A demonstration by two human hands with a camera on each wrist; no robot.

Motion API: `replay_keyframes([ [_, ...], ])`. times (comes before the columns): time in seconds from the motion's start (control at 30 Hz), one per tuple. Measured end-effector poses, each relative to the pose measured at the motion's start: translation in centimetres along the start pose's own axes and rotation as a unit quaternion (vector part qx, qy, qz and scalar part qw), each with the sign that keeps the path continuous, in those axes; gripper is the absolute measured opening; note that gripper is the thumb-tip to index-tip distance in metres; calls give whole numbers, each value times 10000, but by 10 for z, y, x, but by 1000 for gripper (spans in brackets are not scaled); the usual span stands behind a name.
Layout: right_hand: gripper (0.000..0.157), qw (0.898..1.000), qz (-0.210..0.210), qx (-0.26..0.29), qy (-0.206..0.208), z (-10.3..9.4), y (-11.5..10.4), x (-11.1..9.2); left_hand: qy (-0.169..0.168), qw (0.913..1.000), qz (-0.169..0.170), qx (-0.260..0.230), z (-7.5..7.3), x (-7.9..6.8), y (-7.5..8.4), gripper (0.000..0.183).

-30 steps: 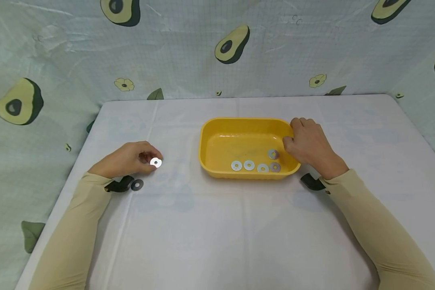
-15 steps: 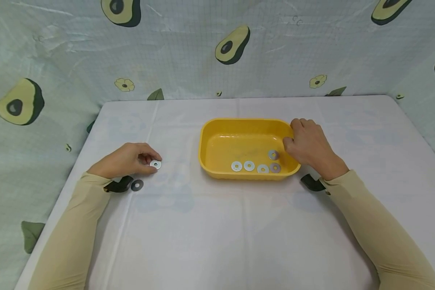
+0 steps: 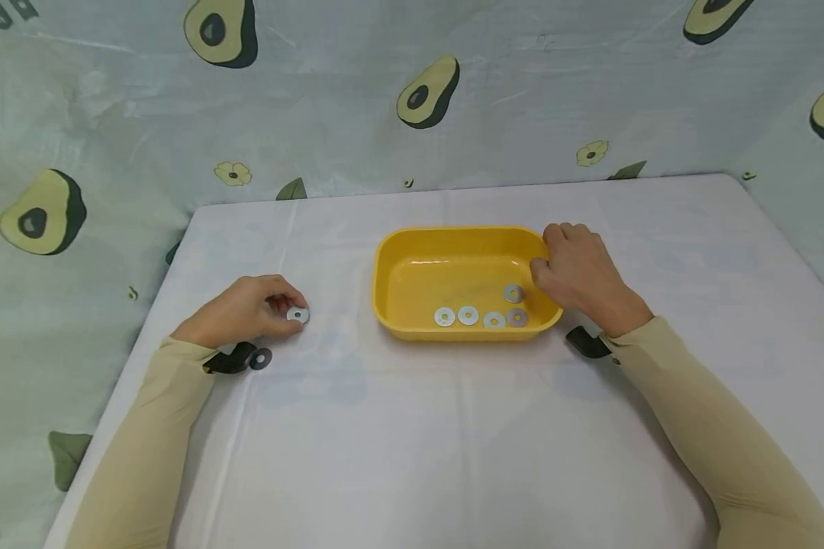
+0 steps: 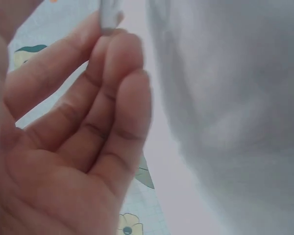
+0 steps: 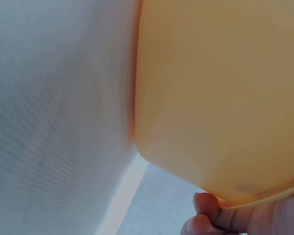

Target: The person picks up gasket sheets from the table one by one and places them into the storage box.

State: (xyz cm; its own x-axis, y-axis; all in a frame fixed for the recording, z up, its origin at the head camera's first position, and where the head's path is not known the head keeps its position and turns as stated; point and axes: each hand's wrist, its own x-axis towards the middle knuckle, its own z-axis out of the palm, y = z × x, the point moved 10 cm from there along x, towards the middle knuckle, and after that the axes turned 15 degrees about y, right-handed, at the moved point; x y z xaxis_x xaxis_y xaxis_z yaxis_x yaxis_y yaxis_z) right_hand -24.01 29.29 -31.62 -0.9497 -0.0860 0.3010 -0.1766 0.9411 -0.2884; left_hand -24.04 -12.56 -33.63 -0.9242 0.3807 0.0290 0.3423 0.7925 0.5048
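My left hand (image 3: 250, 309) pinches a silvery metal washer (image 3: 298, 314) between thumb and fingers, left of the yellow tray (image 3: 446, 334). In the left wrist view the washer (image 4: 109, 17) shows edge-on at the fingertips, partly cut off by the frame. A darker washer (image 3: 260, 358) lies on the white cloth just below that hand, beside the black wrist strap. My right hand (image 3: 584, 271) grips the right rim of the tray, thumb inside and fingers outside. In the right wrist view, fingers (image 5: 206, 205) curl under the rim. Several washers (image 3: 468, 314) lie in the tray's near right part.
A white cloth (image 3: 398, 442) covers the table. Behind its far edge hangs a pale curtain (image 3: 343, 107) printed with avocados, which continues down the left side. Black straps (image 3: 587, 343) sit at both wrists.
The view has tilted slightly. The washer in the left hand has turned a little, and that hand stays near the same spot. The right hand keeps its grip on the tray.
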Motion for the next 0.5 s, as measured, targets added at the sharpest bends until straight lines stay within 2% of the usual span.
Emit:
replay_keyframes([
  [0.23, 24, 9994, -207, -32, 259, -5, -5, 1, 525, 9967, 619, 73, -16, 0, 17, 25],
  [0.33, 24, 9993, -228, -62, 275, -5, -5, 1, 611, 9948, 797, 167, -21, 4, 25, 25],
  [0.5, 25, 9994, -213, -103, 251, -4, -4, 1, 744, 9901, 1156, 273, -30, 14, 47, 25],
])
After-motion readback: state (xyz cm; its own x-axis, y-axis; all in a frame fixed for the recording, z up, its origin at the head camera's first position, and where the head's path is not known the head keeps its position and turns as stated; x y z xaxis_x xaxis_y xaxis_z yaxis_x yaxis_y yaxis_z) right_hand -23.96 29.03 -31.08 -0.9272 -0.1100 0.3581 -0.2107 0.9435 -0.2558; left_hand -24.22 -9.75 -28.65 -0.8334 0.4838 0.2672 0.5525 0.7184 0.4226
